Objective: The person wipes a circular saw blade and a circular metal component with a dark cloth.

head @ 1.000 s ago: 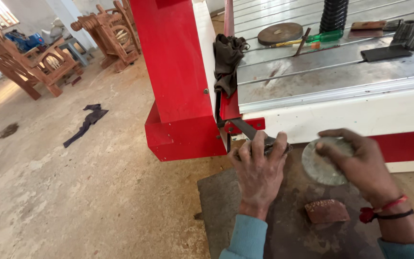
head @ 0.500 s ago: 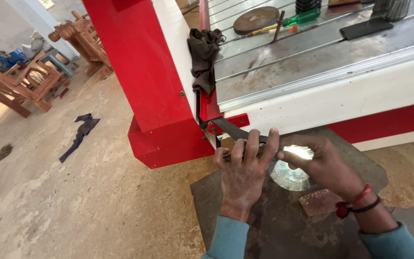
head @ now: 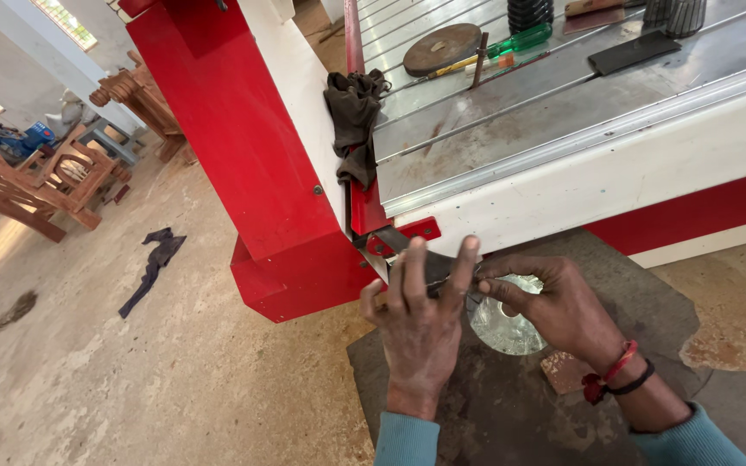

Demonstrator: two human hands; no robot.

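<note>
Left grip: our left hand curls its fingers shut over a dark flat metal piece, which lies just in front of the red machine leg; we judge this steadies it for the other hand
Right grip: our right hand pinches closed at the same metal piece, thumb and forefinger meeting beside our left fingertips; what small part it nips we cannot tell
Disc: a round shiny disc rests under our right palm, right of the red leg's foot, likely kept close for reach
Mat: a dark mat spreads on the floor right of the leg, bearing hands and disc
Block: a small reddish block lies on the mat, near our right wrist
Bracket: a red bracket juts from the leg base, just above the held piece
Rag: a dark rag hangs on the machine edge, right of the leg
Bed: the grey slotted bed carries a brown disc and a green-handled screwdriver, well above and right of the leg
Floor: a dark cloth lies left of the leg
</note>
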